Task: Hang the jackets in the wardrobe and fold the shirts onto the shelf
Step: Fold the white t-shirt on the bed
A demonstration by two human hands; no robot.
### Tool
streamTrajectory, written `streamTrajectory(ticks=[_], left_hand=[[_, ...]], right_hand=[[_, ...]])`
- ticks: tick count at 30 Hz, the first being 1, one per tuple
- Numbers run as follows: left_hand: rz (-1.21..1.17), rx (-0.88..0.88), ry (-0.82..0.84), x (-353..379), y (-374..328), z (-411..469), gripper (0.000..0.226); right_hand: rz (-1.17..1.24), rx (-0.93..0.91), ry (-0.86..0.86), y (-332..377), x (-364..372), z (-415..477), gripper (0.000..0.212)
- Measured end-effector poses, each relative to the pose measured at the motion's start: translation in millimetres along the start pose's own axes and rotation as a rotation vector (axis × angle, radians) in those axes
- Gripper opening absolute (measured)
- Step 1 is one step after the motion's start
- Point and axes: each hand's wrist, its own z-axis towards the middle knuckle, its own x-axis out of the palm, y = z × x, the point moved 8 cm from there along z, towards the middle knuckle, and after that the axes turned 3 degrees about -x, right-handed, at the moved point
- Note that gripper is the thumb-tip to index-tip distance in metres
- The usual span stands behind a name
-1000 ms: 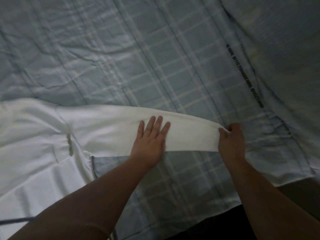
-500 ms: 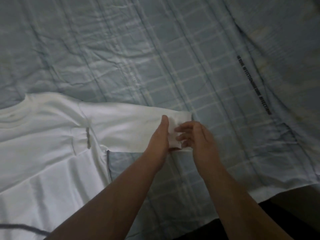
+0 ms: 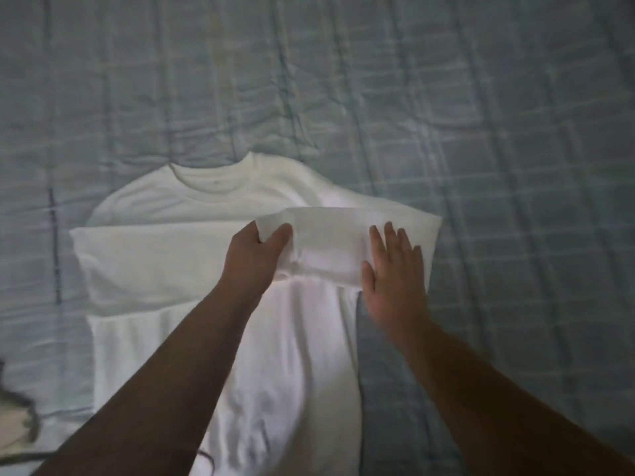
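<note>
**Fig. Sleeve fold, seen from beside the bed.** A white long-sleeved crew-neck cotton shirt (image 3: pixel 213 197) lies flat on a pale blue checked bedsheet (image 3: pixel 515 149), its collar pointing away from the person.

- **Left hand:** the left hand (image 3: pixel 252 259) pinches the cuff end of the sleeve (image 3: pixel 326 231), thumb and fingers curled round the fabric, and holds it over the chest.
- **Right hand:** just outward of that pinch, the right hand (image 3: pixel 391 280) grips nothing. Its fingers are straight and it presses flat on the crease where the sleeve turns back at the shoulder.
- **Other sleeve:** on the opposite side of the pinch, the other sleeve already lies as a band across the body.

**Risks, as judged:**
- If the cuff is let go before it lies flat, the sleeve may spring back or bunch.
- If the pressing palm slides, the crease will shift and the side edge will go crooked.
- The soft sheet beneath the grip may wrinkle and drag the body panel askew.
</note>
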Motion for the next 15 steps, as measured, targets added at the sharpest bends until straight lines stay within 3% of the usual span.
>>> streamTrajectory(ticks=[7,15], left_hand=[[0.081,0.004,-0.259,-183,36,27,0.007],[0.286,-0.053,-0.368,-294,100,62,0.028]], right_hand=[[-0.053,-0.097,0.141,131,54,27,0.061],[-0.217,-0.157,0.125,207,87,31,0.061]])
